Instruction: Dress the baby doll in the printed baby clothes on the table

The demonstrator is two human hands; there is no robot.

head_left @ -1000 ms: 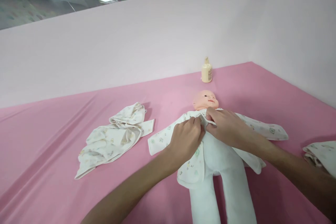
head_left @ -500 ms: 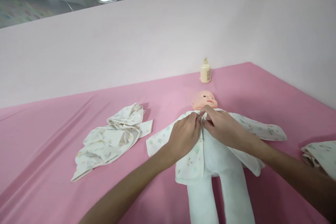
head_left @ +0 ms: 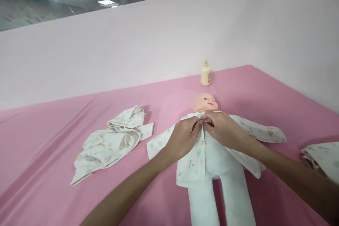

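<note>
A baby doll (head_left: 225, 187) with a soft white body lies on its back, its head turned to the right. It wears a white printed baby jacket (head_left: 190, 166), whose front hangs apart below the chest with both sleeves spread out. At the neckline, my left hand (head_left: 186, 132) pinches one front edge of the jacket. My right hand (head_left: 222, 127) meets it there, fingers closed on the other edge. The fingertips of both hands touch or nearly touch, and they hide the fastening between them.
Crumpled printed baby clothes (head_left: 111, 144) lie left of the doll on the pink sheet (head_left: 39, 155). A cream pump bottle (head_left: 206, 74) stands behind the doll's head, near the white padded wall (head_left: 132, 49). Another folded printed cloth (head_left: 323, 157) lies at the right edge.
Both hands stay at the doll's neckline, with the fingertips shifted slightly and drawn closer together. The whole view has moved a little; the doll and clothes stay put.
</note>
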